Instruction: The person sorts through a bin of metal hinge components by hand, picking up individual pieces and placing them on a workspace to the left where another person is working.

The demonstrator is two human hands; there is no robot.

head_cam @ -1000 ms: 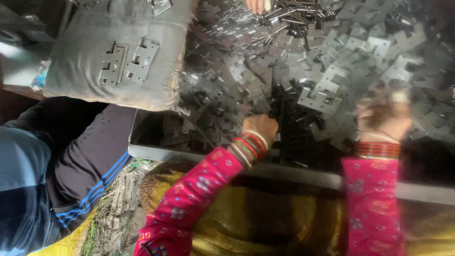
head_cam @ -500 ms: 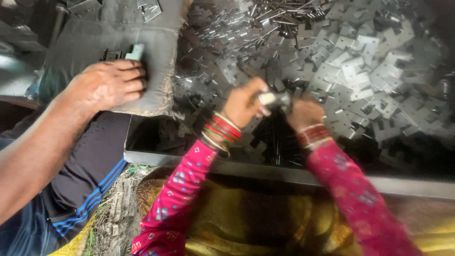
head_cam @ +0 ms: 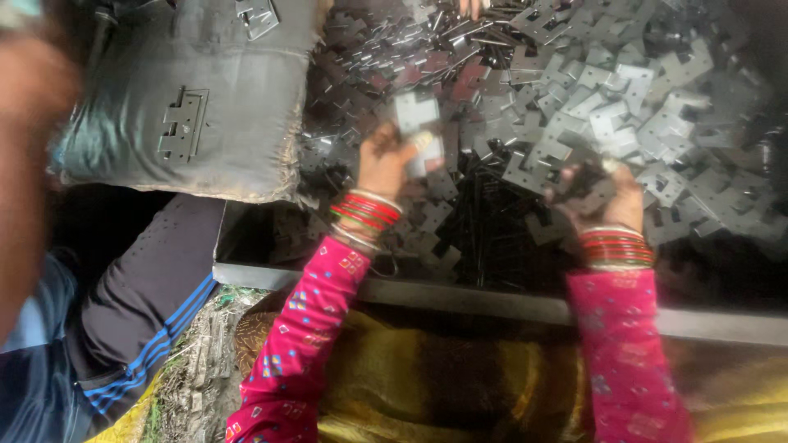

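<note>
While I lean over the heap of grey metal hinge plates (head_cam: 574, 98), which fills the dark tray in front of me, both of my hands are down among the pieces. My left hand (head_cam: 386, 160) sits at the heap's near left side, its fingers curled around a pale notched hinge plate (head_cam: 417, 115) that stands up above my knuckles, with a second small piece pressed under my thumb. My right hand (head_cam: 603, 197) rests at the heap's near middle, fingers bent down onto a cluster of dark plates; it is blurred, so I cannot tell whether it actually grips one or only presses on them. Red and gold bangles (head_cam: 365, 215) ring my left wrist and a matching stack (head_cam: 617, 248) rings the right, above bright pink patterned sleeves. The metal rim of the tray (head_cam: 492, 297) runs along the heap's near edge, between the plates and my yellow-brown lap cloth (head_cam: 460, 385). To the left of the heap lies a stuffed grey sack (head_cam: 238, 156), touching the plates, with one finished hinge (head_cam: 182, 123) lying flat on its top. Further left of the heap, beyond the sack, another person's blurred forearm (head_cam: 25, 164) crosses the edge of view, above a dark trouser leg with blue stripes (head_cam: 148, 328).
</note>
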